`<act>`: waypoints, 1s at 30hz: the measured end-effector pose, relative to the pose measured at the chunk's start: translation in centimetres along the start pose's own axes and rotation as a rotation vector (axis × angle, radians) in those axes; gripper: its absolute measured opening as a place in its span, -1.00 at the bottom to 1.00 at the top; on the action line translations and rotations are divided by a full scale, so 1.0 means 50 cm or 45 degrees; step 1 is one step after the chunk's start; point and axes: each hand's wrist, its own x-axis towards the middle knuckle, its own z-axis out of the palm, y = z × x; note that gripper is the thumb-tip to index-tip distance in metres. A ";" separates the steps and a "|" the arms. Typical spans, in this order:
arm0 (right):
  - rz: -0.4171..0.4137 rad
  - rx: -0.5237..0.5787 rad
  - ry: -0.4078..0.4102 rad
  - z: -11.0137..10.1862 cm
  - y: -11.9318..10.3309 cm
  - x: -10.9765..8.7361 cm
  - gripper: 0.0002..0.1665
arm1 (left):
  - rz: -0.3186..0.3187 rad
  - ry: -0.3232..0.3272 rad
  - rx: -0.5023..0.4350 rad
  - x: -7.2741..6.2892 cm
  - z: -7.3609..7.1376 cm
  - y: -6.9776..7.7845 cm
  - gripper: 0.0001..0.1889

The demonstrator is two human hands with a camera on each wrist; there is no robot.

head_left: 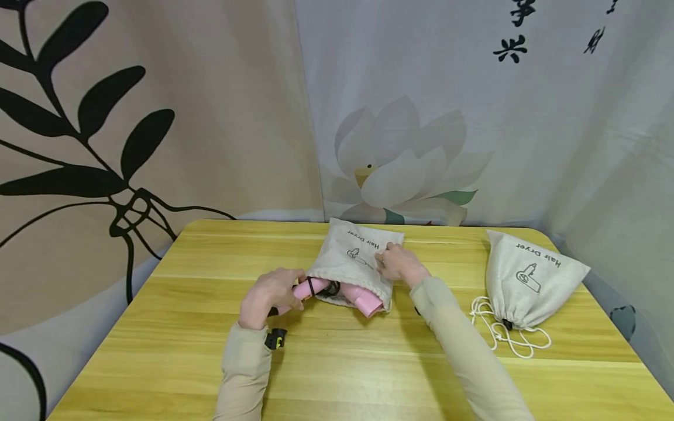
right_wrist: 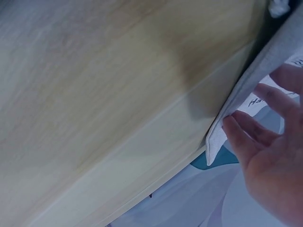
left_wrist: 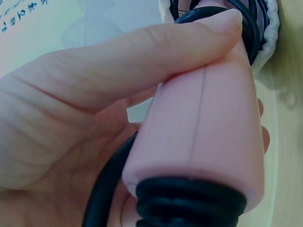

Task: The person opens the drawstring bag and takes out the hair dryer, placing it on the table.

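Observation:
A pink hair dryer (head_left: 363, 299) lies partly inside a light grey drawstring bag (head_left: 337, 248) printed "Hair Dryer". Its nozzle pokes out of the bag's mouth, which faces me, while the rest of its body is hidden in the cloth. My left hand (head_left: 271, 295) grips the pink handle (left_wrist: 203, 123), thumb across the top near the black cord (left_wrist: 251, 28) coiled at the bag's mouth. With bent fingers my right hand (head_left: 401, 264) holds the right side of the bag. In the right wrist view its fingertips (right_wrist: 228, 122) are at the bag's side edge.
A second "Hair Dryer" bag (head_left: 526, 280), filled out and drawn closed, lies at the right of the wooden table (head_left: 174, 351). Its white drawstrings (head_left: 518, 345) trail over the tabletop. A printed curtain (head_left: 237, 117) hangs right behind the table's far edge.

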 end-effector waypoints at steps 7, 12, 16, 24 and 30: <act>0.019 0.017 -0.006 -0.001 -0.004 -0.001 -0.77 | 0.010 -0.006 -0.006 0.000 -0.001 -0.002 -0.56; 0.024 0.016 -0.013 0.001 -0.005 0.000 -0.76 | 0.014 -0.010 -0.015 0.003 0.000 -0.009 -0.56; 0.024 0.016 -0.018 0.004 -0.003 0.002 -0.75 | 0.017 -0.016 -0.012 0.005 0.001 -0.014 -0.55; 0.025 0.024 -0.016 0.007 -0.003 0.004 -0.73 | 0.011 -0.034 -0.018 0.008 -0.003 -0.022 -0.58; 0.030 0.034 -0.021 0.007 -0.001 0.004 -0.71 | 0.023 -0.037 -0.001 0.007 -0.006 -0.026 -0.58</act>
